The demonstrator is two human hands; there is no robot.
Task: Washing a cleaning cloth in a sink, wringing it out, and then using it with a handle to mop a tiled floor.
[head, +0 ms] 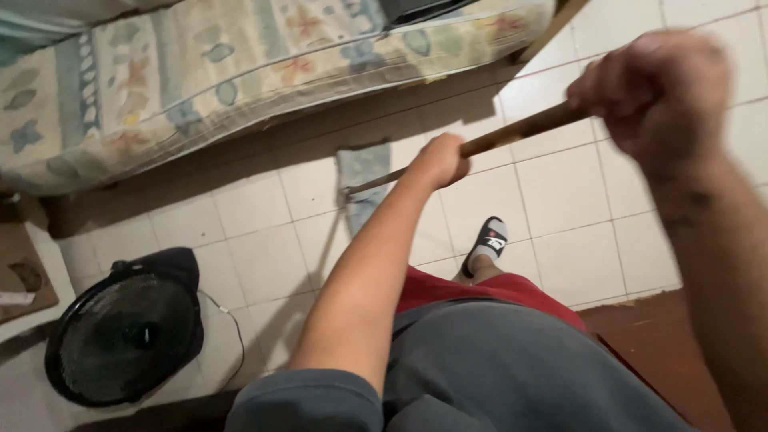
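Both fists wrapped tight around a wooden mop handle (512, 134).

Left hand (442, 158) sits lower, nearer the grey cloth head (364, 180) on the tiled floor (560, 224) by the mattress (240, 72); right hand (656, 88) grips the upper end. Handle slopes down leftward.

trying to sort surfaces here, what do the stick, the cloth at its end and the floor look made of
The stick, gripped by the left hand and right hand, looks like bare wood: matte brown, no shine. The cloth at its lower end seems a soft woven fabric, grey-blue and limp. The floor looks like glazed ceramic tile: pale squares with grout lines and a slight sheen.
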